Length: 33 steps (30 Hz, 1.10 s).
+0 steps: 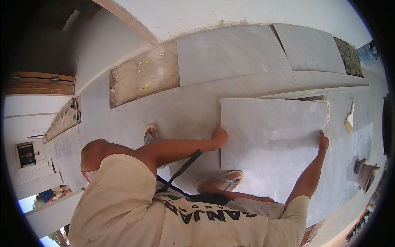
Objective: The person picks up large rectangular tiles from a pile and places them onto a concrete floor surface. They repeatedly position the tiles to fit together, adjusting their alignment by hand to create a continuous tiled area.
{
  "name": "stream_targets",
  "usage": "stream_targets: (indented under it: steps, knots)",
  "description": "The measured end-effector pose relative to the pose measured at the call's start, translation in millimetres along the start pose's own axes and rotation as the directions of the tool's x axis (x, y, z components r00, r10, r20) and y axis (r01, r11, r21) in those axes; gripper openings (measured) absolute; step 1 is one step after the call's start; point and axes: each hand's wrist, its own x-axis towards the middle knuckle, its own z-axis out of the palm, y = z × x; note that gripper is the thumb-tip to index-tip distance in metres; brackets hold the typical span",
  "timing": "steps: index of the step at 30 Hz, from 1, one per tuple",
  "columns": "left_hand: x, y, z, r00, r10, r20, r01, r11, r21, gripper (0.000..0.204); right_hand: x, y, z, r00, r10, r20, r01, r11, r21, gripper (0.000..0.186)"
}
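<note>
While both arms stretch forward, a person grips a large grey tile (pixel 271 144) by its two side edges.

Bent low over the paved floor (pixel 185 107), they reach out: the left hand (pixel 219 136) has fingers curled over the tile's left edge, the right hand (pixel 324 142) clasps its right edge, that arm nearly straight. Lying over the laid slabs, the tile has a sandalled foot (pixel 224 181) at its near corner. A brush (pixel 349 119) lies beyond, well apart.
</note>
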Motion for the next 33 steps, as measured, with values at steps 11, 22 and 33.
stream_targets:
  steps: [11,22,33]
  knots:
    - [-20,28,-112,0.993,0.108,0.039,-0.115,0.959,0.26,0.052,-103,-21,-17,0.999,-0.016,-0.049,0.026,0.979,0.202,0.054]
    - [-22,32,-293,0.969,0.23,-0.086,-0.222,0.97,0.096,0.031,-230,-182,-55,0.985,-0.158,0.07,0.09,0.816,0.571,0.041]
    - [42,-47,-486,0.904,0.262,-0.338,-0.305,0.949,-0.081,0.03,-312,-378,27,0.913,-0.214,0.346,-0.044,0.794,0.606,0.05]
